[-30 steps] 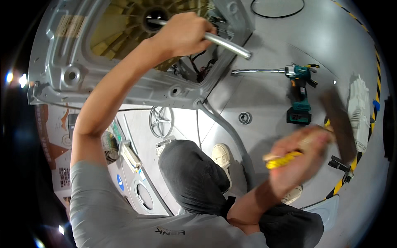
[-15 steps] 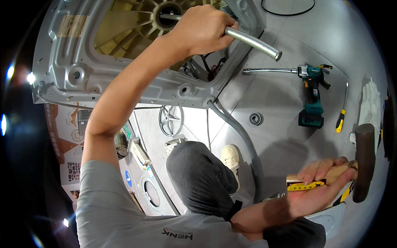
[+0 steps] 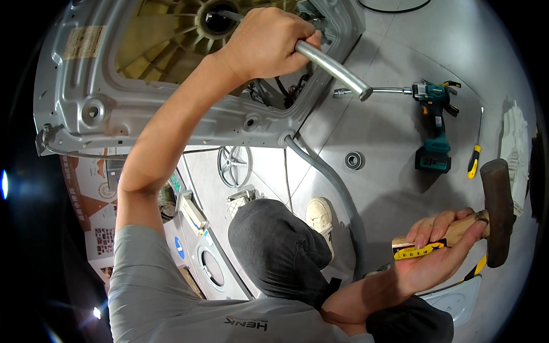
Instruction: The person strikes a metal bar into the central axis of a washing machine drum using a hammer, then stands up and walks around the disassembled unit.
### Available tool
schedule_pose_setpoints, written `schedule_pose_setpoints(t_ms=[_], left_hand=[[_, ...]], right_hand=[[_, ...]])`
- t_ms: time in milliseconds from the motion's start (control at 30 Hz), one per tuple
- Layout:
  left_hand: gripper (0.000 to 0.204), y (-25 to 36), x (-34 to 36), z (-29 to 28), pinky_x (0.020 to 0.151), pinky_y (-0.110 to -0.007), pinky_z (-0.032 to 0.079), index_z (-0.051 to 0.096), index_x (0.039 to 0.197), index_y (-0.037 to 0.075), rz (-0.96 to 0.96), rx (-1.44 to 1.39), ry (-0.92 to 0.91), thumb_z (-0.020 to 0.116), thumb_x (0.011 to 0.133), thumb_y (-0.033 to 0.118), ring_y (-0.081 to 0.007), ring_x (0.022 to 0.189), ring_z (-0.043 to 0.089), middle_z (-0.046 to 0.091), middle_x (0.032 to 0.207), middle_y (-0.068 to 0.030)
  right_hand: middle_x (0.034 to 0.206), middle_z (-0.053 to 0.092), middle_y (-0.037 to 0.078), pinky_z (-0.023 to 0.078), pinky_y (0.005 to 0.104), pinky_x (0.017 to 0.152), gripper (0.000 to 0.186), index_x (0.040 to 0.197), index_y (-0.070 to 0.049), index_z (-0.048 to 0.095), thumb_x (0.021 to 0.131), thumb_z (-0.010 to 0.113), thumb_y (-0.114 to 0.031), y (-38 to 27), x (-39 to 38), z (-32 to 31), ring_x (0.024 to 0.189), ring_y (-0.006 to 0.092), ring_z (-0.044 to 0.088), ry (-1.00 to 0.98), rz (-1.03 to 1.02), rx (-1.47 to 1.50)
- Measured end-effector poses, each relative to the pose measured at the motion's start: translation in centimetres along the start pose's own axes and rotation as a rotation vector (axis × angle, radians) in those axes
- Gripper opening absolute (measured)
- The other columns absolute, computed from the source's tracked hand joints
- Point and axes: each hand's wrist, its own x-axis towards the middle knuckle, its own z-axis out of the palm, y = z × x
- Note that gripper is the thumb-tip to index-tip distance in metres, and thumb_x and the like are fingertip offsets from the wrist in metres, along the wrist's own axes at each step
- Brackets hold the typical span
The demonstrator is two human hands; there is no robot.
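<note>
My left hand [image 3: 269,43] grips a silver metal rod [image 3: 337,70] slanting across the open back of a grey washing machine cabinet [image 3: 189,123]. Its far end points into the dark round hub opening [image 3: 219,22] of the yellowish ribbed plastic tub [image 3: 157,51]; how deep it reaches I cannot tell. The rod's near, blunt end sticks out toward the lower right. Low on the right, my right hand [image 3: 437,248] is closed round the wooden handle of a hammer [image 3: 498,214] with a heavy dark head. The hammer head is well apart from the rod.
On the tiled floor lie a green cordless impact wrench [image 3: 433,128] with a long socket extension, a yellow-black screwdriver [image 3: 474,160] and a ball bearing [image 3: 354,160]. A grey drain hose [image 3: 334,180] curves down from the cabinet. A spoked pulley [image 3: 234,166] lies beyond my knee [image 3: 277,246].
The hammer has risen a little, its head tilting more upright. My left hand stays on the rod, whose near end sits slightly lower and further left; the whole view has shifted a bit too.
</note>
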Motion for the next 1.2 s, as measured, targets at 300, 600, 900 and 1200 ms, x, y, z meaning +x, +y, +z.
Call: schedule_pose_setpoints(t_ms=[300, 600, 900, 1200], left_hand=[[0.029, 0.1, 1.0, -0.4, 0.051, -0.041, 0.037, 0.05, 0.061, 0.001, -0.008, 0.06, -0.064, 0.052, 0.083, 0.018, -0.035, 0.052, 0.046, 0.045, 0.054, -0.0157], [0.028, -0.1, 1.5, -0.5, 0.053, -0.042, 0.037, 0.051, 0.062, -0.001, -0.089, 0.041, -0.073, 0.052, 0.082, 0.018, -0.0363, 0.054, 0.045, 0.045, 0.056, -0.0173], [0.015, -1.8, 1.2, 1.3, 0.055, -0.043, 0.038, 0.055, 0.07, 0.0, -0.088, -0.014, -0.025, 0.053, 0.074, 0.014, -0.0373, 0.057, 0.047, 0.047, 0.058, -0.0186], [0.021, -0.9, 1.8, 0.5, 0.056, -0.044, 0.04, 0.054, 0.065, 0.0, -0.093, 0.066, -0.103, 0.053, 0.079, 0.016, -0.0364, 0.058, 0.05, 0.05, 0.058, -0.0171]], right_hand=[[0.054, 0.04, 0.0, 0.031, 0.02, 0.034, 0.041, 0.094, -0.007, 0.049, 0.096, 0.038, -0.047, 1.0, -0.4, 0.5, 0.033, 0.0079, 0.032, -0.035, 0.041, -0.019], [0.061, 0.045, 0.002, 0.036, 0.0229, 0.037, 0.053, 0.099, -0.008, 0.048, 0.096, 0.023, -0.055, 0.4, 0.1, -2.0, 0.038, 0.0112, 0.037, -0.285, -0.248, 0.126], [0.051, 0.045, 0.005, 0.034, 0.0218, 0.036, 0.033, 0.079, -0.004, 0.045, 0.096, 0.045, -0.033, 2.7, -0.7, 7.9, 0.036, 0.0122, 0.041, -0.304, 0.212, -0.042], [0.053, 0.042, 0.003, 0.036, 0.02, 0.036, 0.044, 0.084, -0.006, 0.047, 0.096, 0.039, -0.047, 0.5, -0.1, 1.4, 0.035, 0.0099, 0.036, 0.026, -0.11, -0.073]])
